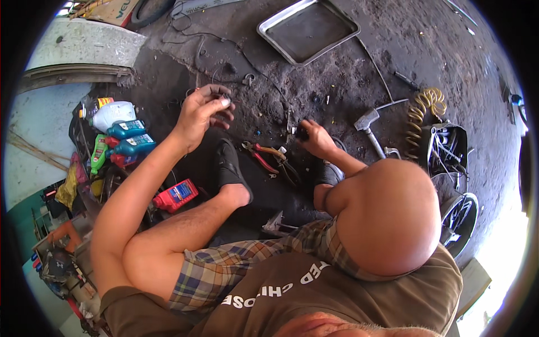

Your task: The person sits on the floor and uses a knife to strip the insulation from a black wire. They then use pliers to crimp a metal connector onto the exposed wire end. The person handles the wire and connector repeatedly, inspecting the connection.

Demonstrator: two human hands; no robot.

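My left hand (209,115) is raised over the dark ground. Its thumb and forefinger are pinched together around something small and dark that I cannot make out. Low near my right shoe, my right hand (319,140) has its fingers curled at a small dark piece (302,133), whose kind is too small to tell. Between my feet lie red-handled pliers (264,159), with a second pair of pliers (287,167) beside them. A thin dark cable (264,73) runs down the ground towards the spot by my right hand.
A metal tray (349,32) lies ahead. On the right are a hammer (368,124), a coiled yellow hose (416,121), a black box of tools (431,163) and a wheel (470,216). Several bottles (126,130) stand at the left, and a red bottle (177,195) lies by my left leg.
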